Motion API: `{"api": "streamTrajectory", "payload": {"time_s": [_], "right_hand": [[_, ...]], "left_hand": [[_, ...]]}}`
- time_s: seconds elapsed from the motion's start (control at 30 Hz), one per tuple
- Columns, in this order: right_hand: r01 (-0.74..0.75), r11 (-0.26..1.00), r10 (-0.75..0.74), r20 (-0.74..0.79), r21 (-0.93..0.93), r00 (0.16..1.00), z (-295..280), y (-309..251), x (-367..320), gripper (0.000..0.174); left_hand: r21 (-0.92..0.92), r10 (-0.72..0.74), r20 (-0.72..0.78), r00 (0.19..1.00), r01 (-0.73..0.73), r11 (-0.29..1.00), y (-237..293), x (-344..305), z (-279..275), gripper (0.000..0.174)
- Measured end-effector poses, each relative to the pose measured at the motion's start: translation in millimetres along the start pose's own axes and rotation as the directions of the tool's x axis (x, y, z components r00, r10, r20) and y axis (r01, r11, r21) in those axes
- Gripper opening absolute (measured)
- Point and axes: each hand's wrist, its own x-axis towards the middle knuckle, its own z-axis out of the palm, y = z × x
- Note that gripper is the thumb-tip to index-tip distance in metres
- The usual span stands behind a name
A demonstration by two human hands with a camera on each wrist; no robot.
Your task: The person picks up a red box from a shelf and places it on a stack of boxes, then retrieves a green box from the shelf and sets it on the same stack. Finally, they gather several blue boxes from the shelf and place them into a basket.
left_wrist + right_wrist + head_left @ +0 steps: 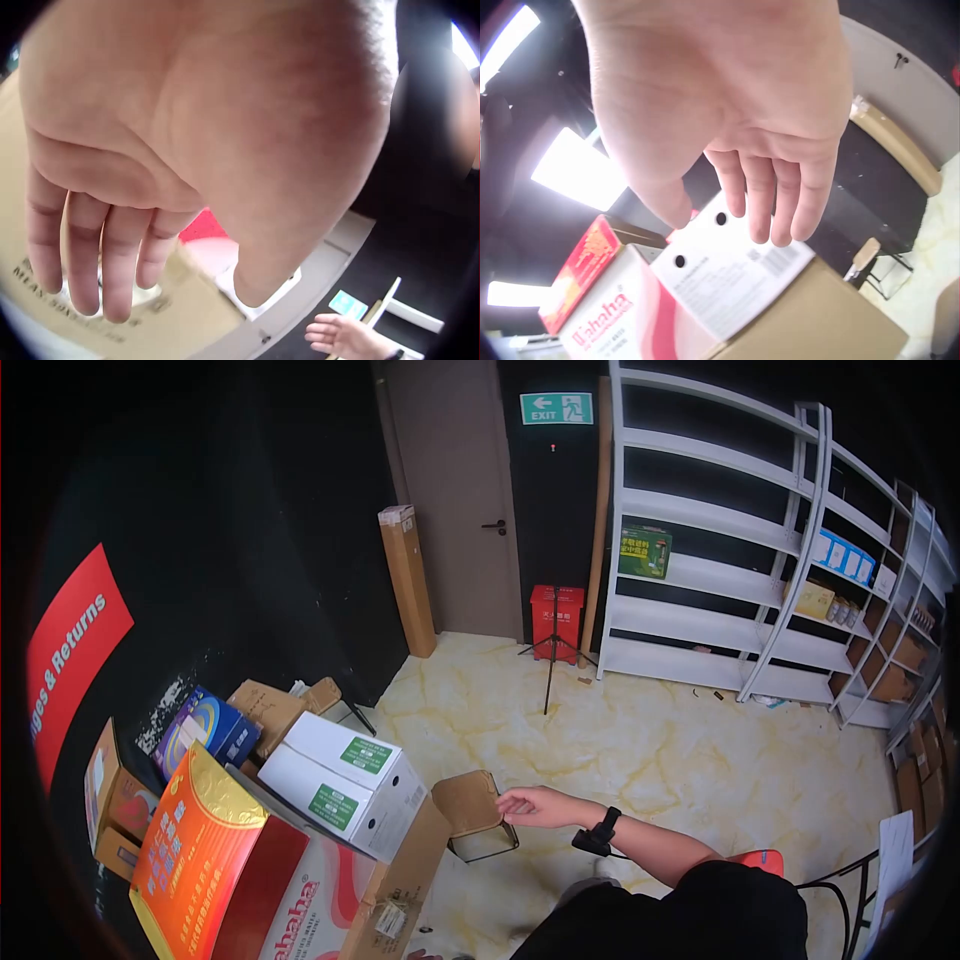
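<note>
My right hand (pixel 545 807) (pixel 727 112) is held in the air with its fingers loosely extended and nothing in them, right of the stacked boxes. Its fingers overlap a white box with green labels (pixel 300 768) (pixel 727 289) in the right wrist view; no contact can be made out. My left hand (pixel 180 127) hangs with fingers relaxed and apart in front of a brown carton (pixel 415 860) (pixel 199 315); whether it touches the carton is unclear. Only a bit of it shows at the head view's bottom edge. Beside the carton stands a white-and-pink box (pixel 312 905) (pixel 604 322).
An orange-red box (pixel 195 850) and a blue box (pixel 235 735) are stacked at left. A brown-seated stool (pixel 465 803) stands beyond my right hand. Farther off are a tall carton (pixel 408 585), a red bin with a tripod (pixel 549 670) before it, and white shelves (pixel 700 567).
</note>
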Motion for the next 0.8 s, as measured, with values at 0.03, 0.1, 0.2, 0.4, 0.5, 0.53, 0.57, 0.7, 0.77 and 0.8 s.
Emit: {"api": "streamTrajectory", "payload": {"time_s": [0.03,0.1,0.2,0.4,0.5,0.53,0.57,0.7,0.77,0.8], "right_hand": [[-0.031,0.999,0.031,-0.027,-0.019,0.999,-5.5,26.5,-12.0,0.039],[-0.074,0.992,0.065,-0.083,-0.103,0.994,-17.2,70.7,-42.1,0.041],[-0.243,0.955,0.204,-0.218,-0.171,0.954,-37.1,139.0,-103.1,0.043],[-0.516,0.854,0.439,-0.444,-0.063,0.781,-77.6,244.0,-281.3,0.048],[-0.666,0.746,0.563,-0.55,0.017,0.617,-90.9,279.2,-377.6,0.052],[-0.716,0.695,0.624,-0.557,0.073,0.548,-90.0,299.6,-412.6,0.054],[-0.758,0.639,0.678,-0.559,0.127,0.478,-95.5,302.7,-433.6,0.056],[-0.833,0.472,0.795,-0.548,0.289,0.26,-91.9,343.3,-528.5,0.056],[-0.84,0.449,0.804,-0.547,0.304,0.232,-84.2,381.0,-567.8,0.056],[-0.834,0.406,0.833,-0.527,0.373,0.17,-74.8,396.2,-583.7,0.054]], "left_hand": [[0.034,0.053,0.04,0.998,-0.055,0.998,-21.6,12.7,16.6,0.042],[0.009,-0.072,0.166,0.983,0.072,0.997,-16.0,29.2,39.9,0.045],[-0.055,-0.041,0.217,0.975,0.054,0.997,-14.9,55.7,84.4,0.047],[0.382,-0.05,0.419,0.907,-0.126,0.916,0.3,137.9,182.5,0.057],[0.316,-0.055,0.496,0.866,-0.121,0.941,76.7,160.8,228.5,0.056],[0.305,-0.016,0.523,0.852,-0.169,0.937,85.3,173.3,248.7,0.052],[0.31,-0.015,0.532,0.847,-0.178,0.934,94.0,182.5,268.6,0.052],[0.127,0.227,0.599,0.768,-0.371,0.92,66.9,243.5,356.5,0.041],[-0.044,0.154,0.648,0.746,-0.165,0.985,37.9,262.7,384.9,0.036],[0.06,0.0,0.621,0.784,-0.047,0.997,28.2,260.7,390.4,0.032]]}}
